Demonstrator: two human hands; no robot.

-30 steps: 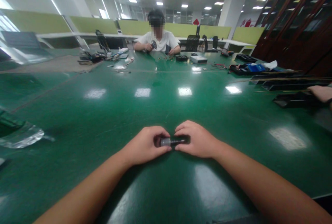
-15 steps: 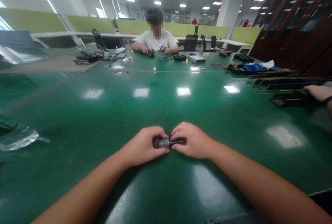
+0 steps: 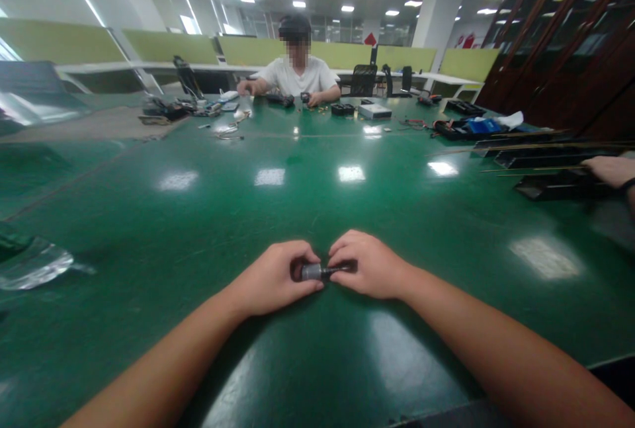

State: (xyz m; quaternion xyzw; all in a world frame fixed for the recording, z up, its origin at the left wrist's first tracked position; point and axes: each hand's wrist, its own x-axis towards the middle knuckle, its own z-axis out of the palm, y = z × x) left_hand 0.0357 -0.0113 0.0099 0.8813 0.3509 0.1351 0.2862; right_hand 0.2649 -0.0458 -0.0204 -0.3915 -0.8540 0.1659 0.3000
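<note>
Both my hands rest close together on the green table, near its front edge. My left hand is curled round a small grey metal cylinder. A thin dark part runs out of the cylinder to the right, and the fingers of my right hand are closed on it. The two hands almost touch at the joint. How the two pieces are joined is hidden by my fingers.
A person in a white shirt works at the far side among small parts and boxes. Dark trays and thin rods lie at the right, by another person's hand. A clear plastic bag sits at the left.
My hands have stayed almost in place, with the right fingers shifting slightly on the dark part. The person opposite has lowered their hands to the table and reached out sideways.
</note>
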